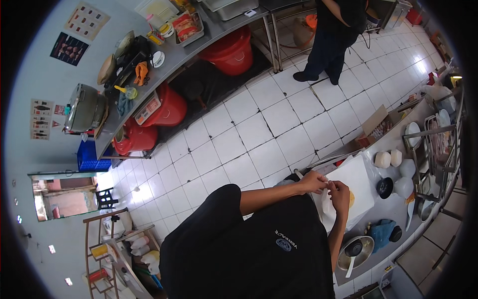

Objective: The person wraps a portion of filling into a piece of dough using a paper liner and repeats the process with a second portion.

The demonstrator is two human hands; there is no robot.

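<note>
My left hand (316, 182) and my right hand (340, 194) meet over the near edge of a steel worktable, fingertips bent together. Something small and pale may be between them, too small to make out. Under them lies a stack of white paper sheets (354, 173). A flat, round yellowish piece (351, 199) rests on the paper, partly covered by my right hand. Clear plastic film (368, 164) shows along the far side of the sheets. Beyond it stand a small black bowl (384, 187) and white bowls (404, 187).
A steel pan (356, 253) with a black ladle in it sits to my right, beside a blue cloth (382, 235). A metal rack (431, 160) stands on the worktable. Across the tiled floor (257, 127), another person (326, 48) stands near a counter (175, 56) with red tubs (233, 52) beneath.
</note>
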